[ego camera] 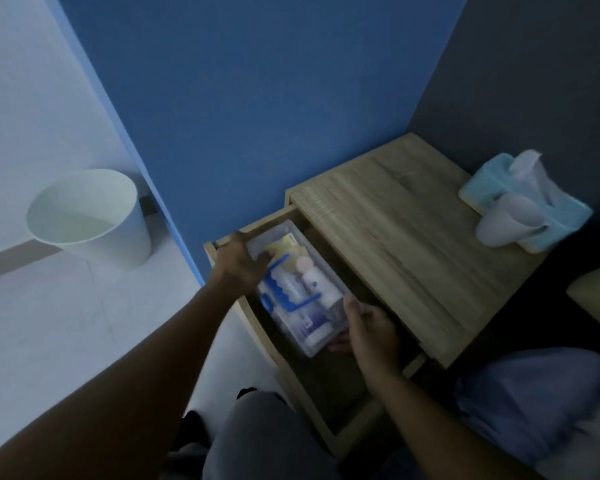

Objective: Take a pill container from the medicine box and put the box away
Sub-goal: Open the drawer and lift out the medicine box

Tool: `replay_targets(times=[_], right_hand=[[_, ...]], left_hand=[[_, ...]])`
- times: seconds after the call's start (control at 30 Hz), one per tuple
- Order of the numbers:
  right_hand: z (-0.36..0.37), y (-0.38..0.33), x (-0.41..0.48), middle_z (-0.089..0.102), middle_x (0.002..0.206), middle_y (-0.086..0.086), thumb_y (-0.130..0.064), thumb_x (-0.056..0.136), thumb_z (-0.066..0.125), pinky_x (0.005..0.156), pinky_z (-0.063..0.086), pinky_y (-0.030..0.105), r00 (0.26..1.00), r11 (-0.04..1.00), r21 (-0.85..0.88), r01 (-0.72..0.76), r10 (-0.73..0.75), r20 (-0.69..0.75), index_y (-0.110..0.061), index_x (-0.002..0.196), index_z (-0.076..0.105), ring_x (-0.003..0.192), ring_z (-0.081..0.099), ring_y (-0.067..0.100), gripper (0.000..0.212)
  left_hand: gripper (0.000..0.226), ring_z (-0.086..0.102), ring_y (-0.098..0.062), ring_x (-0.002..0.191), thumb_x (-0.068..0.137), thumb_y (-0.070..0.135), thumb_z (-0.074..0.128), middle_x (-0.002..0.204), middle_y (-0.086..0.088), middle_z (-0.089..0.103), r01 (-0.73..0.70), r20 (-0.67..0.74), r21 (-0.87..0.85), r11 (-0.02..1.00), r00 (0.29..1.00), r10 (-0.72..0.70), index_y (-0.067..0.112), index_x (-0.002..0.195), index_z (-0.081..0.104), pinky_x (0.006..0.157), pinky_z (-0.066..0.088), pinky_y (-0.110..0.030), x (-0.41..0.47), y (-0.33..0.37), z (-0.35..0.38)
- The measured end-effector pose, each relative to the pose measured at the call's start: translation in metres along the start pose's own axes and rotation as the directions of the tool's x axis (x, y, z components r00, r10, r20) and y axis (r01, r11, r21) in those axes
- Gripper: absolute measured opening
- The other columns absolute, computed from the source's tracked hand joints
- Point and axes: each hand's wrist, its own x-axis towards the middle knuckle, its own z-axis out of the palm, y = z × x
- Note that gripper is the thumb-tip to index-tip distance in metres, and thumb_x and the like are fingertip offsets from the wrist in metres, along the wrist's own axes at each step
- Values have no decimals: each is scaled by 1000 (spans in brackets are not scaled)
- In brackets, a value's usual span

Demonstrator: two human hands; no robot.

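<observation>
A clear plastic medicine box (293,233) with a blue handle sits in the open drawer (329,389) of a wooden bedside table. Several white bottles and packets lie inside it, among them a white pill container (317,284). My left hand (241,263) grips the box's far left end. My right hand (369,329) holds its near right end, thumb over the rim and fingers underneath.
The bedside table top (395,233) carries a light blue tissue box (534,202) and a white cup (503,220). A white waste bin (90,216) stands on the floor to the left. A blue wall rises behind. Bedding (534,403) lies at the right.
</observation>
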Motion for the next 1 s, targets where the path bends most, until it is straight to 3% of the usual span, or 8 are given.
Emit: replay_targets(times=[0.13,0.27,0.43,0.6,0.73,0.8,1.0], right_hand=[[-10,-54,-5,77,81,10,-59,81,72,50,59,31,992,980,158,120,-114,-43,-20,105,61,59,76,21,46],[-32,-102,9,77,71,8,-64,71,77,47,57,30,977,953,224,203,-183,-104,-23,95,61,53,75,22,50],[-63,-129,49,76,65,9,-64,75,74,48,57,27,979,969,171,178,-157,-131,-10,96,68,55,76,23,59],[-78,-126,86,77,66,7,-66,77,71,45,55,23,984,985,121,122,-104,-146,-9,95,68,56,76,20,60],[-82,-121,110,77,68,11,-66,77,70,46,56,24,987,991,88,103,-90,-133,-5,101,68,58,76,21,65],[-81,-119,119,77,70,13,-65,78,70,49,58,26,987,991,86,103,-92,-133,-4,103,68,61,77,23,66],[-76,-120,136,78,72,11,-64,78,72,50,58,27,978,979,137,150,-127,-165,-5,107,67,62,77,22,66]], left_hand=[[63,58,-32,112,81,54,66,122,-12,61,-78,-136,-4,997,988,77,13,126,51,89,47,-32,-8,36,-38],[62,59,-28,104,84,56,61,124,-11,60,-156,-133,-9,988,979,154,15,130,51,83,46,-32,-3,85,-55],[69,64,-30,110,83,46,65,128,-13,60,-185,-69,-82,979,981,180,15,141,44,100,49,-38,26,129,-41],[59,64,-28,109,84,49,64,122,-10,64,-238,-37,-28,971,971,237,14,130,53,90,50,-31,59,135,-4],[53,60,-20,99,86,51,60,120,-7,64,-244,-2,1,970,970,244,16,126,55,76,40,-25,86,127,22],[52,58,-19,97,87,52,59,119,-6,63,-254,3,1,967,967,254,17,124,56,75,39,-24,97,126,31],[57,58,-26,116,88,55,56,127,-9,61,-290,-5,-65,955,957,290,15,129,54,82,37,-21,115,128,42]])
